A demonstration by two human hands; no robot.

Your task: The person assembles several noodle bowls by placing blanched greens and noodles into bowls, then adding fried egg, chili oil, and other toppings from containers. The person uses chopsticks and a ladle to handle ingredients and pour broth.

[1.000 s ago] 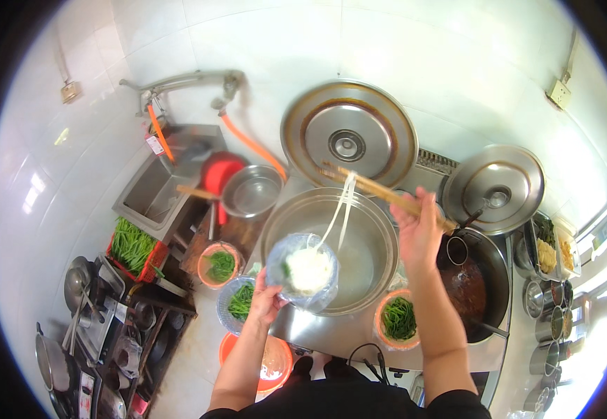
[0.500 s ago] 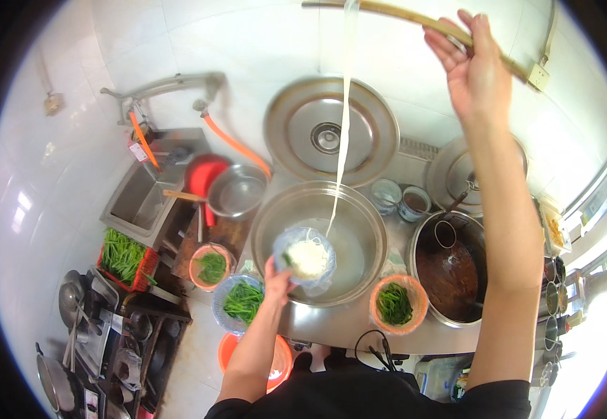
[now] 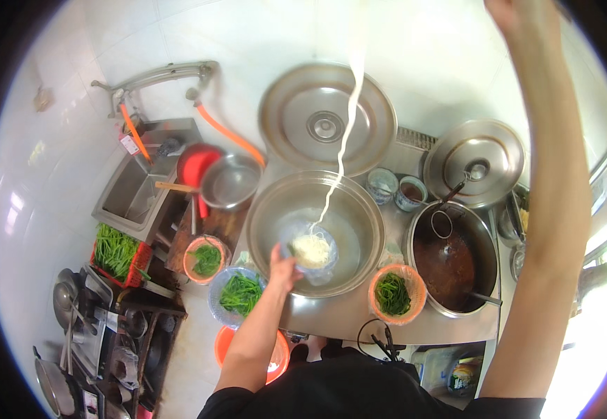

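My left hand (image 3: 284,271) is closed on the rim of a bowl (image 3: 326,274) covered with a clear plastic bag, held over the large steel pot (image 3: 377,279). White noodles (image 3: 310,250) lie in the bowl. From them a long strand of noodles (image 3: 349,126) stretches up past the upper edge. My right hand (image 3: 516,12) is raised high at the top right, its fingers cut off by the edge. The long wooden chopsticks it gripped in the earlier frame are almost wholly out of view, while the noodles still hang from above.
A pot of dark red-brown broth (image 3: 450,269) with a strainer (image 3: 442,222) stands right. Baskets of greens, including an orange one (image 3: 417,307) and a blue one (image 3: 217,307), flank the steel pot. A large lid (image 3: 282,112) leans behind; a sink (image 3: 125,199) is left.
My right hand has risen up and right, taking the chopsticks out of view and drawing the noodles higher. My left hand and the bowl have shifted slightly to the right.
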